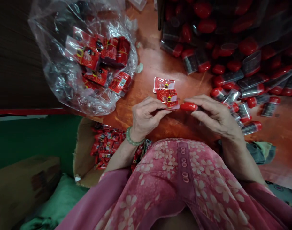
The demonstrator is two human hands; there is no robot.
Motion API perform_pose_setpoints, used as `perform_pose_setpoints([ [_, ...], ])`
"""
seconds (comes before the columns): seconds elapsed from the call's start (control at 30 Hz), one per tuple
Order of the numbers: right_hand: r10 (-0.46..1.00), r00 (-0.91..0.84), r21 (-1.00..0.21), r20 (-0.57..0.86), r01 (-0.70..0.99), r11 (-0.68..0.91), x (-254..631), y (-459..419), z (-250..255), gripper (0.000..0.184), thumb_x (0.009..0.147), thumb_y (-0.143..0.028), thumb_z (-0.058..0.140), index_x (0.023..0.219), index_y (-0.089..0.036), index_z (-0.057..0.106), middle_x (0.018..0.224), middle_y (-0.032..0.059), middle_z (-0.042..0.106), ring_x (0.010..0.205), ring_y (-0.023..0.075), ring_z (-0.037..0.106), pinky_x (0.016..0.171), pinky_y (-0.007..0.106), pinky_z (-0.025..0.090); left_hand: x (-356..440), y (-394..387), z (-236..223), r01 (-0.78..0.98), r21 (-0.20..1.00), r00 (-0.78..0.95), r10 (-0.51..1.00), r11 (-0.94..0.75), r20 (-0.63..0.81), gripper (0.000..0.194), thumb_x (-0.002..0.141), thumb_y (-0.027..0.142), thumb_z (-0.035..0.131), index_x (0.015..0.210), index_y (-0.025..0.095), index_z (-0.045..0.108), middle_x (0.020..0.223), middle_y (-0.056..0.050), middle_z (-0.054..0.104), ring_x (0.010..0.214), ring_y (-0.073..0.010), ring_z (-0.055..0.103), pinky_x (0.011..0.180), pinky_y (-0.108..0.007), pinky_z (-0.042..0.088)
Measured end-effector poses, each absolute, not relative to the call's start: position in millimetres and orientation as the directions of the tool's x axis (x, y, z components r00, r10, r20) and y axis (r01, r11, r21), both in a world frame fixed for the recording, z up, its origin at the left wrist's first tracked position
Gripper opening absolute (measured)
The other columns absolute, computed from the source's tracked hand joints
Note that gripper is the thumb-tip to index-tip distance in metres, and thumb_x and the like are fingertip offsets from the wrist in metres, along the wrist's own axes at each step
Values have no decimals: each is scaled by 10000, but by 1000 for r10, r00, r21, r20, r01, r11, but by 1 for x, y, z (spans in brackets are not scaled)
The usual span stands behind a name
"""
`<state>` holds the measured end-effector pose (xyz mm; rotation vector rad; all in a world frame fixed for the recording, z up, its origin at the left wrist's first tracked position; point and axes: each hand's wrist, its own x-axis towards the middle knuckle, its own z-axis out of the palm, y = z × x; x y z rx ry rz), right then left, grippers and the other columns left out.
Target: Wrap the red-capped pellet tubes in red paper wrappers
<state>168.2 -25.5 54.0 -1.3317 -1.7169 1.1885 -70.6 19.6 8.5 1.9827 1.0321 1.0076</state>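
Head view: red-capped container (188, 106) at centre, right hand (214, 116) fingers clamped on its dark end, leaving red end exposed, facing red card (172, 104). Left hand (146, 116) fingers pinched on card's near edge, presumably steadying it. Loose cards (164, 83) just beyond, on counter (148, 60). Container pile (246, 76) lies on right-hand side, clear bag (98, 103) with card bundles (88, 57) on left; placement apparently suits each hand's reach. Carton (80, 150) with red pieces below left forearm.
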Motion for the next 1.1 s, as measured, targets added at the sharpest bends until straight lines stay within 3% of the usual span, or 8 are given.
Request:
perform_pose_setpoints([
  [0.23, 890, -456, -869, -31, 452, 202, 168, -21, 53, 362, 1030, -358, 526, 1358, -311, 671, 1182, 79, 707, 1091, 241, 667, 972, 426, 553, -70, 14, 11, 249, 838, 430, 831, -486, 354, 133, 862, 315, 780, 821, 190, 762, 796, -16, 778, 726, -104, 704, 675, -227, 547],
  [0.43, 834, -531, -810, -149, 549, 205, 174, -20, 51, 395, 1025, -386, 530, 1382, -283, 664, 1043, 84, 698, 928, 230, 678, 849, 382, 565, -70, 12, 5, 253, 840, 493, 811, -480, 315, 129, 879, 315, 761, 838, 193, 763, 796, -15, 773, 743, -114, 698, 686, -243, 546],
  [0.63, 761, -582, -793, -286, 590, 154, 173, -15, 48, 389, 1037, -397, 495, 1349, -260, 681, 1107, 100, 713, 942, 243, 694, 869, 412, 563, -68, 10, -1, 212, 832, 534, 774, -512, 340, 95, 885, 272, 753, 845, 186, 760, 797, -12, 770, 739, -108, 693, 679, -233, 542],
  [0.87, 713, -660, -891, -234, 440, 115, 177, -6, 38, 391, 1039, -365, 505, 1394, -280, 643, 1302, 72, 706, 1185, 247, 672, 1053, 444, 526, -68, 9, -10, 147, 908, 513, 815, -392, 269, 96, 845, 270, 793, 837, 176, 773, 780, -28, 770, 712, -110, 697, 666, -226, 542],
  [1.1, 701, -683, -951, -206, 310, 23, 180, 0, 28, 354, 1010, -387, 571, 1333, -310, 692, 1264, 17, 740, 1154, 204, 702, 1047, 363, 543, -65, 8, -18, 100, 967, 488, 858, -236, 159, 105, 824, 283, 810, 792, 186, 783, 760, -22, 770, 679, -99, 690, 659, -211, 537],
])
